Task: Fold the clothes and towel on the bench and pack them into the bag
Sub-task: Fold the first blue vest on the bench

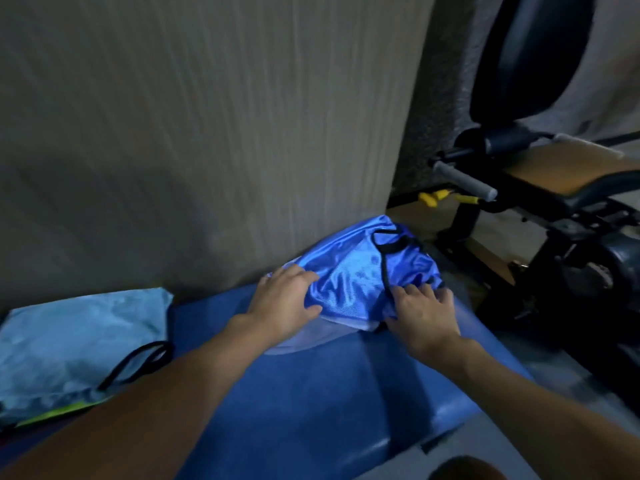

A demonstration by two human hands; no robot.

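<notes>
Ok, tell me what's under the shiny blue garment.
A pale fabric edge peeks out at its near side, on the blue bench. The rest beneath is covered by the garment, left hand and right hand.

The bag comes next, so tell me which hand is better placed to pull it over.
Left, probably. The left hand rests on the blue garment's left edge, the side where the light blue bag lies; the right hand is at the garment's right edge, farther off.
</notes>
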